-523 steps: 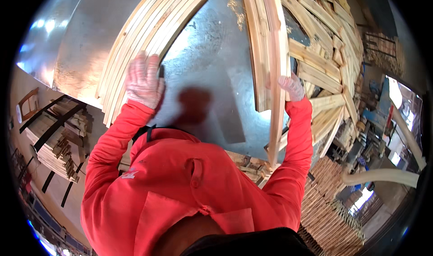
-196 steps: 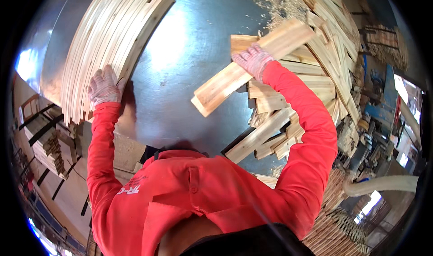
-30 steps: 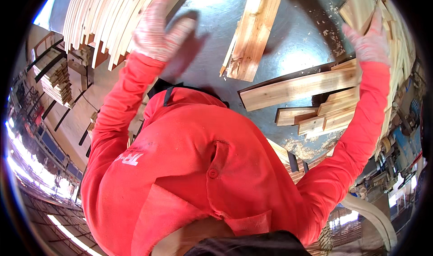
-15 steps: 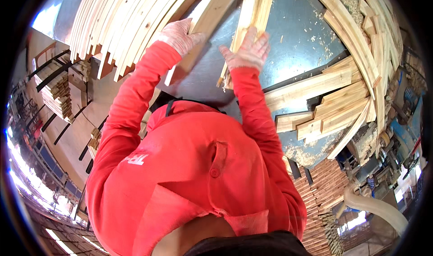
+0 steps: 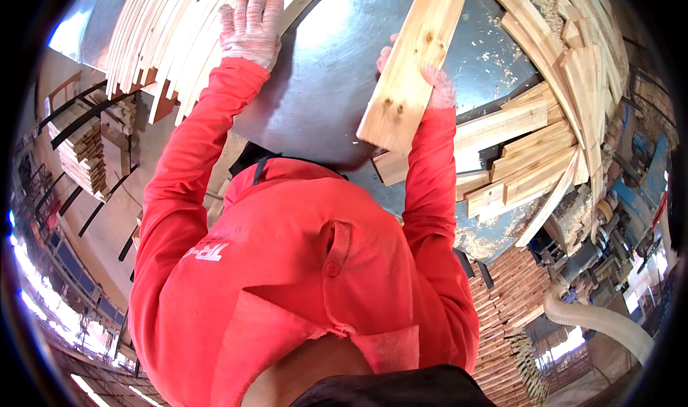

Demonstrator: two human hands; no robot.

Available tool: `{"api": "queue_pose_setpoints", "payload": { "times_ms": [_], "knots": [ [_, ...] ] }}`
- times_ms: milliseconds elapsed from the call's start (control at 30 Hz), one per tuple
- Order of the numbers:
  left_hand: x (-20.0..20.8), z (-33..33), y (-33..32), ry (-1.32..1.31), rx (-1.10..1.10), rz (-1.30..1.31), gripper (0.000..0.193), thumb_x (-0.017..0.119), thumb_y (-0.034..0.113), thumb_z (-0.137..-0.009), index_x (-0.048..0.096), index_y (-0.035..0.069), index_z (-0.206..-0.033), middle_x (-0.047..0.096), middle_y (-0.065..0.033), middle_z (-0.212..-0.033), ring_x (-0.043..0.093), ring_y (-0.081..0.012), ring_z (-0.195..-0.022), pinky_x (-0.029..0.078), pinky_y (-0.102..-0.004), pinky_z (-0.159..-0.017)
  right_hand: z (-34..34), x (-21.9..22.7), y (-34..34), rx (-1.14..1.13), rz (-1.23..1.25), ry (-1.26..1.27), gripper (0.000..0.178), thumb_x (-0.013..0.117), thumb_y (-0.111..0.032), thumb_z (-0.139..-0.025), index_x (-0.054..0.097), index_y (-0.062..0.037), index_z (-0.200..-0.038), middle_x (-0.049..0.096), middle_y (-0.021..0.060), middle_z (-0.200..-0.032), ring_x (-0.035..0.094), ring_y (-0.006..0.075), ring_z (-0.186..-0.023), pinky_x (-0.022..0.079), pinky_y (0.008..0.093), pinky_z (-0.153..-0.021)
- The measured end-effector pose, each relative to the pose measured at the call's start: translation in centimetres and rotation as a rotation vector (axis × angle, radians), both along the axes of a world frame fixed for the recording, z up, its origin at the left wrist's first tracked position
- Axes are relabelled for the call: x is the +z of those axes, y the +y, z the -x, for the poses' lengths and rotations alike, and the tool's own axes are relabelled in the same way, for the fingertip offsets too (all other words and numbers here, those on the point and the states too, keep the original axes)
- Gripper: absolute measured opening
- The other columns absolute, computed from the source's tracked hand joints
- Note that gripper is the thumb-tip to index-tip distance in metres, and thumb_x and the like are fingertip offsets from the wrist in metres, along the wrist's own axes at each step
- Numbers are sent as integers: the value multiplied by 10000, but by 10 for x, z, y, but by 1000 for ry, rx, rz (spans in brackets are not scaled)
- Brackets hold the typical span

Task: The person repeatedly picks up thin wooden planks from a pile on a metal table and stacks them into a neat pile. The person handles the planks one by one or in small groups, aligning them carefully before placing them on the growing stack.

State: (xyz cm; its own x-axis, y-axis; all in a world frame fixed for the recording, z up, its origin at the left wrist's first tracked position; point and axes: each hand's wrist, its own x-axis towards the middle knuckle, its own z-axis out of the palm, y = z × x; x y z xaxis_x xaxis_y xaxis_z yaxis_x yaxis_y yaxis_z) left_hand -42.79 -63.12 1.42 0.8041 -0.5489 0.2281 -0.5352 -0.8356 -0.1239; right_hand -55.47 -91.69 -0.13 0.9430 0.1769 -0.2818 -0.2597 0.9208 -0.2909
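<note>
Metal table bears boards; white lettering marks shirt.

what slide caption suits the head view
Gloved left hand on wooden slats, right hand gripping a knotty wooden board over a metal tabletop.

white lettering | red shirt, left chest | partly legible

A woodworking workshop: sawdust litters a metal table, planks lie heaped, and a hose runs near machinery.
</note>
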Motion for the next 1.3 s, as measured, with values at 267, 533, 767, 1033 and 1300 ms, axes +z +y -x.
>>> {"api": "queue_pose_setpoints", "payload": {
  "times_ms": [267,533,767,1033,1300],
  "knots": [
    [49,26,-2,50,-151,547,637,732,341,-789,522,11,-1293,563,-206,-1227,553,-393,-1115,452,-466,-968,-36,-53,103,538,1446,412,774,710,-283,-800,320,41,-1385,539,279,-1269,549,398,-1177,457,421,-989],
    [41,-123,202,40,527,515,809,703,495,-828,405,17,-1409,491,-230,-1375,448,-377,-1293,365,-429,-1080,-102,-53,157,93,1339,18,735,543,-532,-909,416,29,-1368,553,273,-1263,537,436,-1164,437,422,-980],
    [-26,-323,366,261,866,-117,954,310,843,-801,349,175,-1481,423,-168,-1469,386,-345,-1364,294,-445,-1125,-166,-52,97,-27,1597,181,578,497,-447,-967,507,37,-1283,599,249,-1193,571,368,-1113,436,396,-957],
    [-112,-352,372,859,573,270,852,400,726,-869,425,81,-1426,536,-155,-1364,460,-290,-1300,358,-372,-1082,-181,-95,96,-257,1610,481,569,494,-408,-984,460,29,-1348,553,190,-1299,542,288,-1189,434,332,-1009],
    [-51,-318,343,1107,161,543,601,525,415,-971,452,-23,-1376,533,-148,-1355,491,-221,-1250,363,-316,-1067,-185,-91,67,-466,1148,494,564,439,-408,-994,448,13,-1369,537,146,-1337,536,253,-1203,432,297,-1035]
  ]
}}
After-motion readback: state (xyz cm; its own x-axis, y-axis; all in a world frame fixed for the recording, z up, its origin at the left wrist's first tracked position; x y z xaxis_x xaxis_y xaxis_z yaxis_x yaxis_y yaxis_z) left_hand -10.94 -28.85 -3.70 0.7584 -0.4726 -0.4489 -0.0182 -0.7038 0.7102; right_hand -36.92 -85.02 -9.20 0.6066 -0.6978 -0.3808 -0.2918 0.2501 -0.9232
